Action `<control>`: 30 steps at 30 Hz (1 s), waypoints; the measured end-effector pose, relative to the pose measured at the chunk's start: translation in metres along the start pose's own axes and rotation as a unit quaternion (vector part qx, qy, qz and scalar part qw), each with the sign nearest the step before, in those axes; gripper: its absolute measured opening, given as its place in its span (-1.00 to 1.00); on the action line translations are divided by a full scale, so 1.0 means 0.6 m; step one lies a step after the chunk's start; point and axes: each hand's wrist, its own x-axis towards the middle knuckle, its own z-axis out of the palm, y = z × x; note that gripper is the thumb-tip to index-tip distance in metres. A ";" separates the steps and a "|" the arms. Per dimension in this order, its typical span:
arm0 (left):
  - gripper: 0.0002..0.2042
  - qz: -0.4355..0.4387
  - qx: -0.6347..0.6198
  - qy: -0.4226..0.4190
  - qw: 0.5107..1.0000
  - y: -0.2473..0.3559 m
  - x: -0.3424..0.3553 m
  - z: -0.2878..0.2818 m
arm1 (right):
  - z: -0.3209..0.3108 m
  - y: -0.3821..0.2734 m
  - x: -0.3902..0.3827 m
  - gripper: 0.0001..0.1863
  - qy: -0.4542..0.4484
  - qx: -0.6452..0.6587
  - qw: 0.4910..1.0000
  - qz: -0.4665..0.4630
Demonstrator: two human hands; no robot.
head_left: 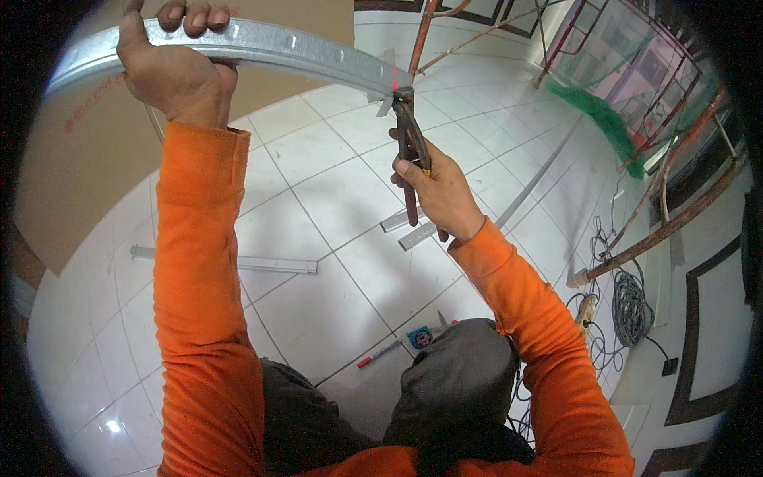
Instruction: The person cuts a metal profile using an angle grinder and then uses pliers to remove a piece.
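My left hand (179, 75) is wrapped round a long galvanized metal channel (294, 52), which runs from the upper left to the top middle. In my right hand (433, 187) is a pair of pliers or snips (409, 131) with dark, worn handles. Its jaws are at the channel's right end, beside a red mark and a bent metal flap (385, 105). Whether the jaws are biting into the metal is too small to tell. Both arms are stretched forward above the white tiled floor.
Short metal channel pieces (425, 232) and a longer one (278, 265) lie on the tiles (334, 310). Near my knees are a red-capped marker (380, 354) and a blue tape measure (420, 337). Rusty scaffolding (668, 215), coiled cable (632, 310) and green netting (596, 119) stand rightward; a brown board (87, 159) leftward.
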 end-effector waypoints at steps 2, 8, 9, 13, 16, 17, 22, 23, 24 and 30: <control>-0.81 -0.047 -0.066 -0.061 0.995 0.004 0.020 -0.027 | 0.004 0.001 0.001 -0.62 0.000 0.003 1.000 -0.007; -0.54 0.090 -0.017 0.036 0.995 0.011 -0.069 0.106 | -0.017 0.002 -0.006 -0.65 -0.007 -0.069 0.998 0.003; -0.54 0.085 -0.019 0.038 0.995 0.013 -0.071 0.108 | -0.018 0.000 -0.006 -0.65 -0.008 -0.068 0.998 0.003; -0.53 -0.040 -0.216 -0.054 0.974 0.025 0.020 -0.017 | 0.002 -0.008 -0.002 -0.74 -0.019 -0.057 0.998 0.028; -0.53 -0.213 -0.473 -0.100 0.849 -0.007 0.002 -0.012 | -0.001 0.011 0.000 -0.76 0.010 -0.023 0.999 0.042; -0.54 -0.197 -0.453 -0.096 0.864 -0.010 -0.010 0.002 | 0.000 0.015 0.001 -0.74 0.018 0.005 0.999 0.042; -0.58 0.097 0.003 -0.035 0.995 0.007 -0.096 0.129 | 0.001 0.017 0.012 -0.68 0.014 -0.010 0.996 0.083; -0.59 0.107 0.017 -0.045 0.993 0.010 -0.105 0.142 | 0.005 0.019 0.014 -0.67 0.021 -0.003 0.995 0.093; -0.60 0.121 0.027 -0.052 0.991 0.011 -0.110 0.152 | 0.006 0.021 0.017 -0.67 0.020 -0.002 0.996 0.092; -0.63 0.141 0.031 -0.122 0.982 0.014 -0.122 0.162 | 0.014 0.043 0.030 -0.71 0.050 -0.061 0.994 0.077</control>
